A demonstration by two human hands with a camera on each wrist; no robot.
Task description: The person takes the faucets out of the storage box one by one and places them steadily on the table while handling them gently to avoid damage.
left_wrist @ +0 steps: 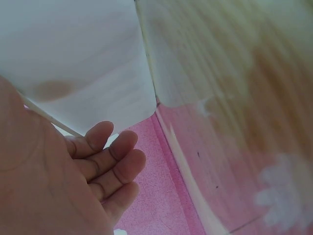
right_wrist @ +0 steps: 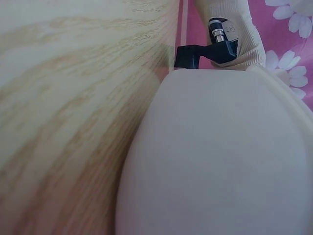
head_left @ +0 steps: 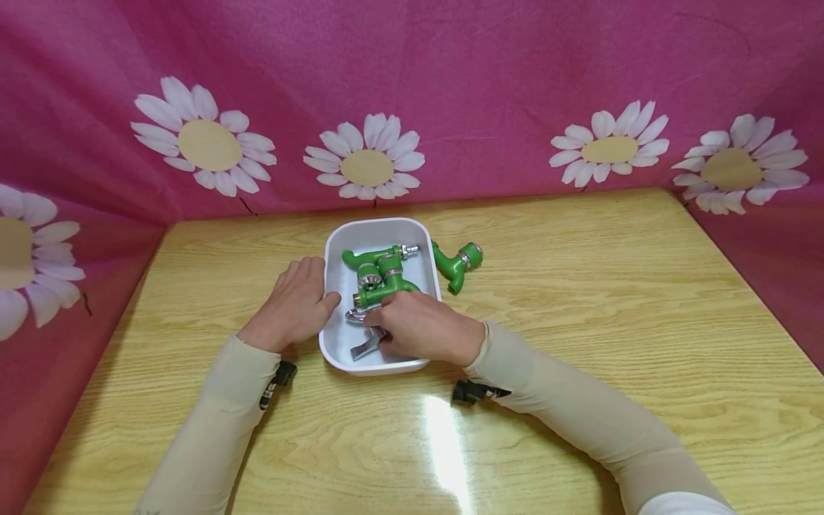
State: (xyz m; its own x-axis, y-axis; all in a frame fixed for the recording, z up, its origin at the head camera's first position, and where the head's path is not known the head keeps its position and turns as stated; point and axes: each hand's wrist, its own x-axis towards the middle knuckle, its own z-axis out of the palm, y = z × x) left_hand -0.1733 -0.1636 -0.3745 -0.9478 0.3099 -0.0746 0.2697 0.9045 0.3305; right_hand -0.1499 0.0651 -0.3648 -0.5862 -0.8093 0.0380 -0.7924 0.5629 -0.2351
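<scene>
A white rectangular tray holds several green taps, among them one green tap lying near the far side and another green tap in the middle. Toward the near end lies a silver tap, partly hidden by my right hand. My right fingers are curled round the silver tap inside the tray. My left hand rests at the tray's left side, its thumb over the rim. In the left wrist view, the left fingers are loosely bent beside the tray's outer wall.
A further green tap lies on the wooden table, just right of the tray. Behind the table hangs a pink cloth with large white daisies. The right wrist view is mostly filled by the tray's outer wall.
</scene>
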